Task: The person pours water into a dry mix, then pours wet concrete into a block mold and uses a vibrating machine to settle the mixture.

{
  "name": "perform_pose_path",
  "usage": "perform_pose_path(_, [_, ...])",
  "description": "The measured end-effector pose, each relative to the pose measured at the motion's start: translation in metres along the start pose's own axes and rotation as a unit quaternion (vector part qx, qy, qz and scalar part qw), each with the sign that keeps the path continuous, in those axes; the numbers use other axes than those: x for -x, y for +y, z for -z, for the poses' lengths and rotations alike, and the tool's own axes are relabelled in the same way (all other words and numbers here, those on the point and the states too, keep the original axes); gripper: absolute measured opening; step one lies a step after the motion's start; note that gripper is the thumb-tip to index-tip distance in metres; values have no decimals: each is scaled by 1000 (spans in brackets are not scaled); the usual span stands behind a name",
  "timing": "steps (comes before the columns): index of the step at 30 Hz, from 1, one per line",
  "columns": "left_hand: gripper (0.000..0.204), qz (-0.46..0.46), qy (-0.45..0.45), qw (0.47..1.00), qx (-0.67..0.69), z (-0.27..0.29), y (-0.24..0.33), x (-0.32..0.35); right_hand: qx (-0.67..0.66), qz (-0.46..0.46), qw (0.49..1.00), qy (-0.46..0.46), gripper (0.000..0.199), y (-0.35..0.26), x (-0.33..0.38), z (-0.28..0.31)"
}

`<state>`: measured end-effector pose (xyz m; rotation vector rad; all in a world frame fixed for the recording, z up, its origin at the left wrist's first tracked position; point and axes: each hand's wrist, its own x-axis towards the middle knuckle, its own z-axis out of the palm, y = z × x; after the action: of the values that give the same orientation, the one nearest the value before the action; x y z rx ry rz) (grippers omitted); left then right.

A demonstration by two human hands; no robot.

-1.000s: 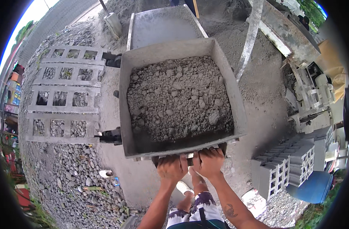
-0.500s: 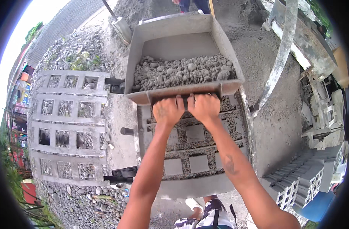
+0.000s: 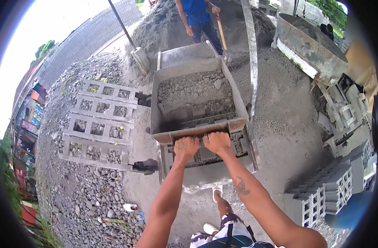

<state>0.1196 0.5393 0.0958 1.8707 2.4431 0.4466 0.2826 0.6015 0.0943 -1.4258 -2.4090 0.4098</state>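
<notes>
Outdoor yard, bare grey ground (image 3: 288, 136) w/ sand and cement dust; loose gravel (image 3: 85, 194) spread over the left side; big heap of grey sand (image 3: 168, 25) at the top; long block wall (image 3: 90, 37) running along the far left; sky blown out white. Rows of fresh hollow blocks (image 3: 100, 124) lie flat on the gravel, left of centre; stack of finished blocks (image 3: 329, 190) at the right; rusty round mixer drum (image 3: 308, 45) upper right; a 2nd person in a blue shirt (image 3: 197, 12) stands at the heap w/ a shovel handle (image 3: 220, 31).

Centre: grey metal feed box (image 3: 164, 99), open-topped, steep walls, approx. half full of damp grey mix (image 3: 193, 89) piled toward the far end, near part of its floor showing bare; it sits over the block mould (image 3: 213, 155), whose cells w/ grey mix show just below the box's near edge.

Left hand (image 3: 185, 148) and right hand (image 3: 217, 142) side by side, almost touching, both clenched over the near rim of the feed box, fingers curled on the edge; each grip grasping the box; arms stretched fwd from the lower edge; tattoo on the right forearm. Box lies directly ahead of and above the hands; mould directly beneath them.
</notes>
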Motion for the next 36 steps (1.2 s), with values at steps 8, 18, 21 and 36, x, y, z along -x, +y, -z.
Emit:
perform_pose_path(8, [43,-21,68,995,64,18,40,214,22,-29,999,-28,42,-19,232,13])
perform_pose_path(18, [36,0,40,997,58,-3,30,189,-14,-3,999,41,34,-5,187,-7])
perform_pose_path(21, [33,-61,103,988,94,-17,19,190,-30,48,990,131,28,-4,185,-14])
perform_pose_path(36, [44,22,159,986,43,-49,-30,-202,-28,44,970,237,28,29,-210,-57])
